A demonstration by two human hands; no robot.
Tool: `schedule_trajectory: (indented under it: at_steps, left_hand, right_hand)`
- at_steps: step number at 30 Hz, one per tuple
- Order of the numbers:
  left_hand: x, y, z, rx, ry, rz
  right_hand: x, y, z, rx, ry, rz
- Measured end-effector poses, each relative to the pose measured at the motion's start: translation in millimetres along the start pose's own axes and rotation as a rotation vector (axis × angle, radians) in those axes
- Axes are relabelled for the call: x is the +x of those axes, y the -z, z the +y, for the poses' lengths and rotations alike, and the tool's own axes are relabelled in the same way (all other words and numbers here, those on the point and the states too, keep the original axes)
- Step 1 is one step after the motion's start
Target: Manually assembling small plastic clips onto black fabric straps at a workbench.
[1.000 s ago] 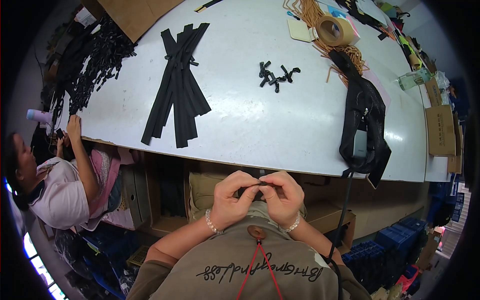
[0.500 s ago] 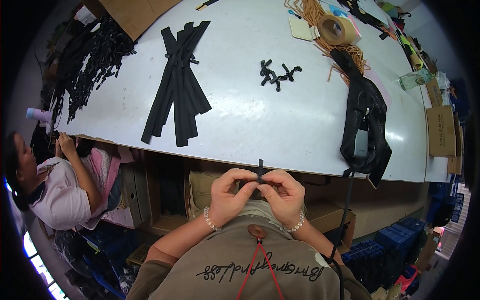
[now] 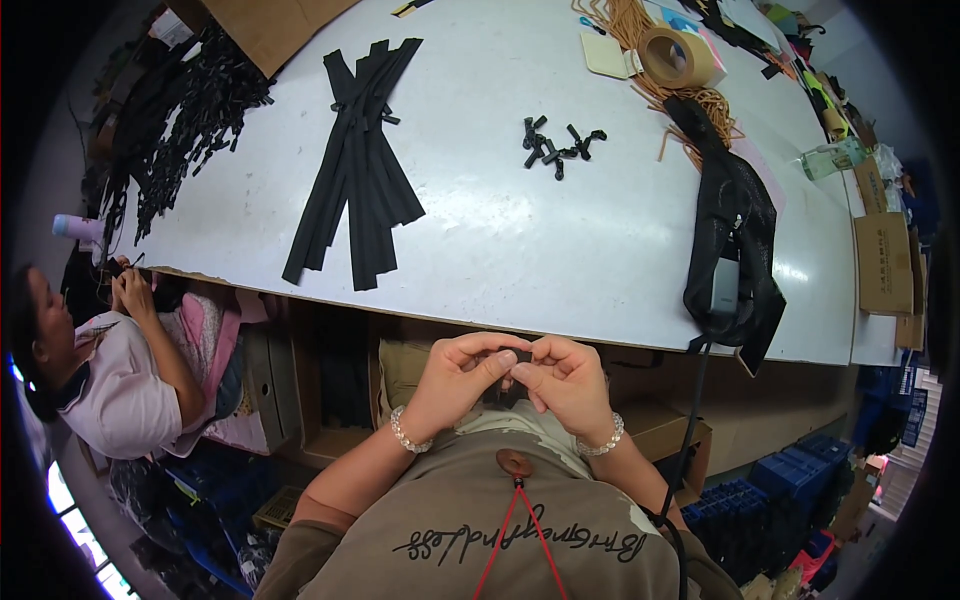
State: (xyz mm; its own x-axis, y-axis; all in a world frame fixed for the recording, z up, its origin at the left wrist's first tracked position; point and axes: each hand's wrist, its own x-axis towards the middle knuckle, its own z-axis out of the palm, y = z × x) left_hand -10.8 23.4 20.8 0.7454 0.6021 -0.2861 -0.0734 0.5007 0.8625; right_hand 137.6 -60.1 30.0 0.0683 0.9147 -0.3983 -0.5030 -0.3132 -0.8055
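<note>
In front of my chest, just off the table's near edge, my two hands meet at the fingertips. My left hand [image 3: 455, 380] is closed, with thumb and forefinger pinched. My right hand [image 3: 568, 380] is closed in a pinch facing it. A small black piece [image 3: 522, 356] shows as a dark patch between the fingers; most of it is hidden. Farther off on the table lies a scatter of small black tab-like pieces [image 3: 556, 152]. To its left, several black zipper strips [image 3: 362, 180] are fanned across one another.
The white table [image 3: 480, 250] bears a black mesh bag [image 3: 735, 230] at right and a tape roll [image 3: 672, 57] by tan cords [image 3: 620, 22]. Black pieces hang in a heap [image 3: 200, 110] at far left. A co-worker [image 3: 130, 370] sits left. A black cable [image 3: 692, 440] runs beside my right arm.
The black piece stood up above my fingertips before; now it is mostly hidden between them. My fingers have shifted and my right hand has turned a little. The co-worker's hands moved slightly.
</note>
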Motion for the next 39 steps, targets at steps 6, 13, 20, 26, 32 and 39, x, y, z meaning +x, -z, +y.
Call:
schedule_trajectory:
  at_steps: [6,13,20,26,32,39]
  left_hand:
    - [-6.9,-11.1,-20.1,-0.36,0.026,0.126]
    - [-10.3,-11.0,-29.1,0.014,-0.163,0.257]
    - [-5.9,-9.1,-22.4,-0.051,-0.145,0.238]
    - [-7.1,-4.4,-20.5,-0.115,-0.056,0.155]
    - [-9.8,-9.6,-30.4,-0.234,-0.053,0.205]
    - [-6.9,-7.0,-28.1,-0.188,-0.105,0.236]
  right_hand:
    - [6.3,-0.6,-3.3,-0.088,0.035,-0.007]
    - [5.9,2.1,-24.0,-0.548,0.056,-0.055]
    - [6.1,3.6,-11.4,-0.655,0.123,-0.105]
    - [10.5,-4.6,-7.0,-0.64,0.347,-0.117]
    - [18.3,12.4,-5.4,-0.435,0.196,-0.32]
    - [17.1,6.0,-5.5,-0.62,0.415,-0.28]
